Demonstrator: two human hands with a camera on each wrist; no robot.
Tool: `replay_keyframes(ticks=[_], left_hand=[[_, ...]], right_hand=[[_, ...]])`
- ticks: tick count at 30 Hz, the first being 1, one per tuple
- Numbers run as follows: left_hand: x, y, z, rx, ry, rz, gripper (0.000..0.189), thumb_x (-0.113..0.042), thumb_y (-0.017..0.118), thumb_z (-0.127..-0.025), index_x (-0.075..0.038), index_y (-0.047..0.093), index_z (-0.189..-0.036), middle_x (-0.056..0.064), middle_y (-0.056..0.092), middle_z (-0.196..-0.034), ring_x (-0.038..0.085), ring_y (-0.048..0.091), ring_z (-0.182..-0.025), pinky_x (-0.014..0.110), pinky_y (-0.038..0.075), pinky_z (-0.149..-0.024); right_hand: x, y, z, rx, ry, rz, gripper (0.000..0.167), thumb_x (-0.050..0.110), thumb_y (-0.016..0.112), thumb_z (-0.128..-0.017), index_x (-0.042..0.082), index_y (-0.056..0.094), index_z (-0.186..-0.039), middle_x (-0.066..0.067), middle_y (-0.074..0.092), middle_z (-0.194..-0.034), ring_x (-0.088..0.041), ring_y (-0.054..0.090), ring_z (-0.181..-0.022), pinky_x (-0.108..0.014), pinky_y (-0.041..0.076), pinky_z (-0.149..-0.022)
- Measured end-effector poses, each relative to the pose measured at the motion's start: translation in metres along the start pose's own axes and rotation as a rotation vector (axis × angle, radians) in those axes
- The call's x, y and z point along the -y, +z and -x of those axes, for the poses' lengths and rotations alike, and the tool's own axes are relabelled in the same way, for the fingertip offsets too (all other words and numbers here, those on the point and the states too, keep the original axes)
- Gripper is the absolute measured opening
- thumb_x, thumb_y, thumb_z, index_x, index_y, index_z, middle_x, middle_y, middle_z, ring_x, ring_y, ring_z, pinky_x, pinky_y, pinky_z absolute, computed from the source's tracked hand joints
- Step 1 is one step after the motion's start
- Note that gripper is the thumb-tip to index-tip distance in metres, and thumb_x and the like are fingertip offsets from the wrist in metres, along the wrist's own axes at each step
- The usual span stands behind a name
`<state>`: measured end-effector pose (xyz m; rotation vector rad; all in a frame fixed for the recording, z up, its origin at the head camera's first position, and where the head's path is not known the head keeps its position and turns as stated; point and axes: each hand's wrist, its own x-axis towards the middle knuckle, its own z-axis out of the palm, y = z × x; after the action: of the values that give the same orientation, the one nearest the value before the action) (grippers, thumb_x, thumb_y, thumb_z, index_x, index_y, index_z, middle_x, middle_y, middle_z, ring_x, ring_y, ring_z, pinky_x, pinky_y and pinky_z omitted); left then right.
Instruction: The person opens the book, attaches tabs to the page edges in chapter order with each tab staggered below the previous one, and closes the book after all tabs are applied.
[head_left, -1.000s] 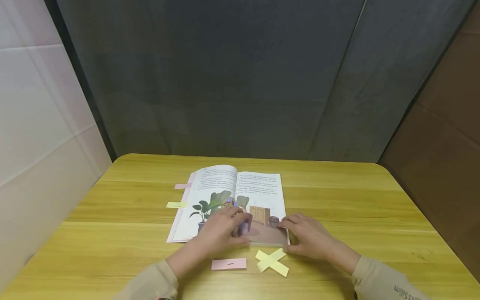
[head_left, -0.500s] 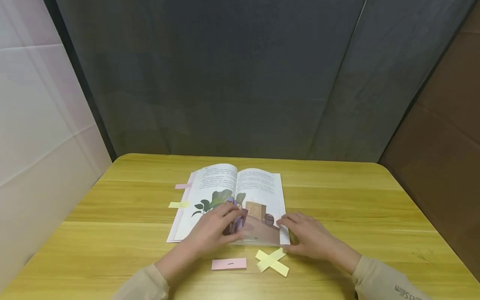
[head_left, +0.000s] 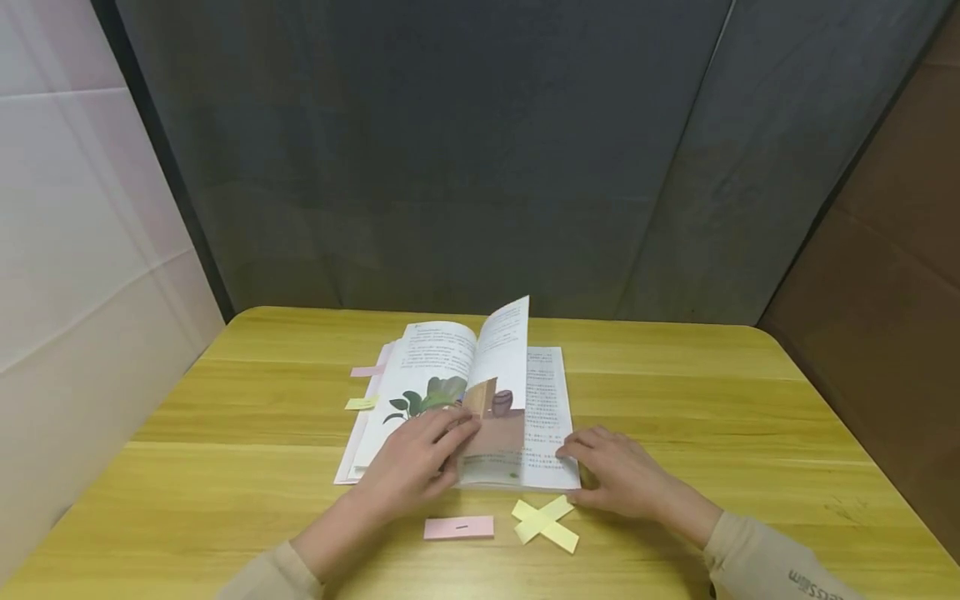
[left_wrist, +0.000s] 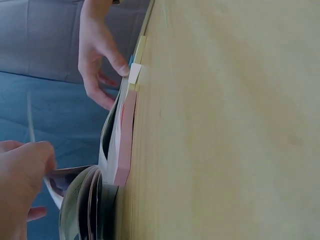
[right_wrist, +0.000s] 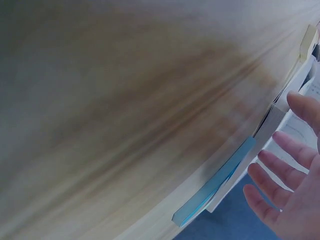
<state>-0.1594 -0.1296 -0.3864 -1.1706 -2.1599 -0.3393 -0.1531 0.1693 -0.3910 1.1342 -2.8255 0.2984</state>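
Note:
An open picture book (head_left: 551, 467) lies on the wooden table, one page (head_left: 510, 333) standing up over its right half. My left hand (head_left: 416, 458) pinches that page low down and bends it leftward; the grip itself is partly hidden. In the left wrist view a thumb (left_wrist: 36, 214) shows beneath the curled pages (left_wrist: 82, 205). At the book's lower right corner rests my right hand (head_left: 618, 471), fingertips on the page edge. The right wrist view has its fingers (right_wrist: 270, 182) spread along the page block.
Pink (head_left: 366, 372) and yellow (head_left: 362, 404) tabs stick out from the book's left side. Before the book lie a pink strip (head_left: 459, 527) with a dark mark and two crossed yellow strips (head_left: 545, 523). A blue strip (right_wrist: 215, 182) runs along the book's edge.
My left hand has moved left, lifting and bending the illustrated right page upright, so a text page underneath shows. My right hand has stayed at the corner.

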Motion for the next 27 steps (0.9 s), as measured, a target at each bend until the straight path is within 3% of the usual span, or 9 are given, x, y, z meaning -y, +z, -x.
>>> replay_keyframes(ticks=[7, 13, 21, 23, 27], left_hand=[[0.006, -0.015, 0.001, 0.007, -0.084, -0.025, 0.072, 0.000, 0.050, -0.062, -0.007, 0.035, -0.133, 0.014, 0.027, -0.138, 0.031, 0.027, -0.123, 0.044, 0.025, -0.095], [0.010, -0.021, 0.005, 0.077, -0.170, -0.189, 0.080, -0.002, 0.055, -0.060, -0.012, 0.030, -0.135, 0.013, 0.015, -0.143, 0.030, 0.011, -0.130, 0.056, 0.009, -0.097], [0.012, -0.020, 0.010, 0.182, -0.245, -0.350, 0.063, -0.015, 0.056, -0.064, -0.012, 0.046, -0.126, 0.013, 0.027, -0.139, 0.031, 0.018, -0.128, 0.063, 0.003, -0.093], [0.012, -0.019, 0.011, 0.219, -0.265, -0.351, 0.059, -0.018, 0.058, -0.065, -0.013, 0.050, -0.123, 0.012, 0.033, -0.136, 0.032, 0.022, -0.126, 0.063, 0.003, -0.093], [0.007, -0.012, 0.012, 0.285, -0.253, -0.287, 0.056, -0.018, 0.062, -0.068, -0.013, 0.050, -0.122, 0.009, 0.041, -0.131, 0.029, 0.032, -0.122, 0.058, 0.014, -0.095]], right_hand=[[0.000, 0.001, 0.000, -0.004, 0.005, 0.002, 0.045, 0.036, 0.065, -0.075, 0.011, 0.057, -0.112, -0.002, 0.052, -0.112, -0.020, 0.047, -0.103, -0.042, 0.040, -0.082], [0.001, 0.001, 0.000, 0.005, 0.011, 0.005, 0.045, 0.036, 0.065, -0.075, 0.011, 0.057, -0.112, -0.001, 0.052, -0.112, -0.020, 0.047, -0.103, -0.041, 0.040, -0.082], [0.002, 0.001, 0.000, 0.006, 0.016, -0.006, 0.046, 0.036, 0.066, -0.075, 0.011, 0.057, -0.112, -0.002, 0.052, -0.112, -0.022, 0.046, -0.104, -0.044, 0.040, -0.082], [0.001, 0.001, 0.000, 0.006, 0.016, -0.008, 0.046, 0.036, 0.066, -0.075, 0.011, 0.056, -0.113, -0.002, 0.052, -0.112, -0.022, 0.046, -0.104, -0.045, 0.039, -0.082], [0.001, 0.001, 0.001, 0.009, 0.016, -0.010, 0.046, 0.036, 0.065, -0.075, 0.011, 0.056, -0.113, -0.002, 0.052, -0.113, -0.022, 0.046, -0.104, -0.045, 0.039, -0.082]])
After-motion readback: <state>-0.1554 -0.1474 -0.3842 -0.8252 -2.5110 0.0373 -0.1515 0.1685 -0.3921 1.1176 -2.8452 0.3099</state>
